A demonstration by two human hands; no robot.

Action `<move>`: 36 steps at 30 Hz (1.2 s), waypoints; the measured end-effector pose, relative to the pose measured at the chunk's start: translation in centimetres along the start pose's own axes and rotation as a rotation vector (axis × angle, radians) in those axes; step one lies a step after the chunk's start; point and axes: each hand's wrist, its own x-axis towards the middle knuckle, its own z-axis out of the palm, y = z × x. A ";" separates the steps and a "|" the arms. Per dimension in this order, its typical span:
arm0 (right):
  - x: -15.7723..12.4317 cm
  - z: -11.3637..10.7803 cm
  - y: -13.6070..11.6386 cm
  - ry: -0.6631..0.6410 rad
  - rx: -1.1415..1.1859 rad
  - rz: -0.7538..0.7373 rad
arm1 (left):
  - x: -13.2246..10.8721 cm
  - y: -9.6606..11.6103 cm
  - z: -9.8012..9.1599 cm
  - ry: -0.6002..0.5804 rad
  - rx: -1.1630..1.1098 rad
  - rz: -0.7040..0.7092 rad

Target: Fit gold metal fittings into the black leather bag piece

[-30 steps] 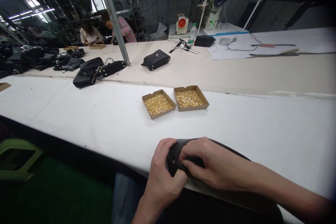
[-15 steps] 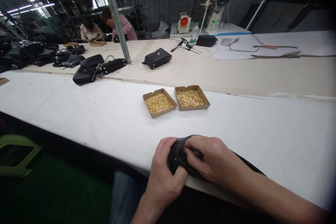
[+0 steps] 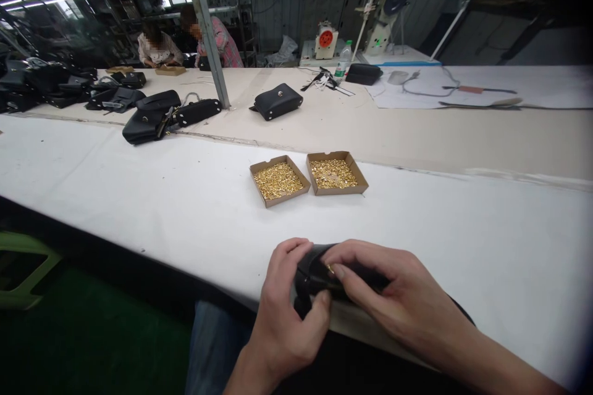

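At the table's front edge, a black leather-like bag (image 3: 315, 276) is gripped in my left hand (image 3: 288, 315), fingers over its far side and thumb on the near side. My right hand (image 3: 403, 290) pinches a small gold metal piece (image 3: 330, 269) between thumb and forefinger, right at the bag's surface. Much of the bag is hidden behind my hands. Beyond them stand two shallow cardboard boxes, a left one (image 3: 288, 199) and a right one (image 3: 340, 191), both holding many small gold metal pieces (image 3: 278, 180).
A finished-looking black bag (image 3: 278, 102) lies past the boxes, with more black bags (image 3: 152, 116) piled to the left. A metal post (image 3: 208, 31) rises from the table. Two people work at the far left. Sewing machines (image 3: 325, 39) and a bottle (image 3: 343, 60) stand behind.
My right hand has drawn back slightly to the right, its fingers now showing the gold piece at the bag. My left hand keeps its grip. The view has shifted slightly.
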 end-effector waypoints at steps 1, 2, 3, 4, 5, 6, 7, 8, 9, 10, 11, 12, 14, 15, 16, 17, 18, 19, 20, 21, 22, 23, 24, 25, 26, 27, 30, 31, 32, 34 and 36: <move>0.0 0.1 -0.1 0.005 -0.003 0.002 | 0.0 0.3 -0.2 -0.006 -0.011 0.020; 0.0 0.1 -0.1 0.009 -0.009 0.003 | 0.1 0.6 -0.3 -0.001 -0.026 0.036; 0.0 0.2 -0.1 0.014 -0.016 -0.004 | 0.3 0.9 -0.4 0.020 -0.038 0.051; 0.0 0.3 -0.1 0.022 -0.026 -0.021 | 0.5 1.0 -0.4 0.051 -0.043 0.067; -0.1 0.4 -0.1 0.031 -0.035 -0.042 | 0.8 1.1 -0.4 0.083 -0.040 0.084; -0.1 0.4 -0.1 0.040 -0.043 -0.064 | 1.0 1.1 -0.3 0.109 -0.031 0.103; -0.2 0.4 -0.1 0.042 -0.047 -0.081 | 1.3 1.1 -0.2 0.125 -0.020 0.125; -0.3 0.4 -0.1 0.043 -0.048 -0.090 | 1.5 1.1 -0.1 0.131 -0.011 0.154; -0.3 0.3 -0.1 0.038 -0.045 -0.092 | 1.7 1.0 -0.1 0.133 -0.007 0.187; -0.3 0.2 -0.2 0.028 -0.041 -0.091 | 1.8 1.0 0.0 0.136 -0.008 0.220; -0.4 0.1 -0.2 0.017 -0.037 -0.092 | 2.0 1.1 0.0 0.144 -0.011 0.251; -0.3 0.0 -0.2 0.007 -0.030 -0.094 | 2.1 1.1 0.0 0.149 -0.015 0.277; -0.3 -0.3 -0.3 -0.009 0.004 -0.083 | 2.5 1.3 0.0 0.149 -0.018 0.312; -0.2 -0.4 -0.4 -0.017 0.040 -0.059 | 2.8 1.4 0.0 0.143 -0.015 0.327; -0.2 -0.4 -0.4 -0.024 0.097 -0.019 | 3.0 1.5 0.0 0.134 -0.011 0.342; -0.1 -0.5 -0.5 -0.036 0.173 0.032 | 3.3 1.5 0.0 0.126 -0.013 0.356; 0.0 -0.7 -0.5 -0.050 0.257 0.083 | 3.5 1.6 0.1 0.120 -0.021 0.365; 0.0 -0.8 -0.5 -0.067 0.339 0.125 | 3.8 1.6 0.1 0.120 -0.038 0.369; 0.1 -0.9 -0.6 -0.082 0.411 0.158 | 4.0 1.7 0.2 0.118 -0.057 0.366; 0.2 -1.0 -0.6 -0.095 0.470 0.181 | 4.1 1.7 0.2 0.112 -0.080 0.359; 0.3 -1.1 -0.7 -0.100 0.513 0.199 | 4.3 1.7 0.3 0.104 -0.106 0.349; 0.4 -1.2 -0.7 -0.101 0.545 0.215 | 4.3 1.7 0.3 0.093 -0.132 0.338; 0.4 -1.3 -0.8 -0.102 0.572 0.233 | 4.4 1.7 0.4 0.082 -0.155 0.323; 0.5 -1.4 -0.9 -0.107 0.596 0.251 | 4.4 1.7 0.5 0.073 -0.177 0.305; 0.6 -1.5 -1.0 -0.116 0.612 0.263 | 4.4 1.7 0.5 0.067 -0.195 0.284; 0.7 -1.5 -1.1 -0.129 0.620 0.266 | 4.5 1.7 0.6 0.069 -0.205 0.263; 0.6 -1.5 -1.2 -0.136 0.579 0.236 | 4.5 1.5 0.8 0.085 -0.198 0.213; 0.5 -1.5 -1.1 -0.126 0.532 0.212 | 4.5 1.4 0.7 0.093 -0.190 0.204; 0.3 -1.4 -1.0 -0.108 0.459 0.181 | 4.4 1.2 0.6 0.105 -0.178 0.196; -0.2 -1.2 -0.4 -0.061 0.235 0.103 | 3.9 0.8 0.1 0.138 -0.140 0.189; -0.8 -0.9 0.6 0.001 -0.035 0.025 | 2.9 0.4 -0.5 0.172 -0.078 0.193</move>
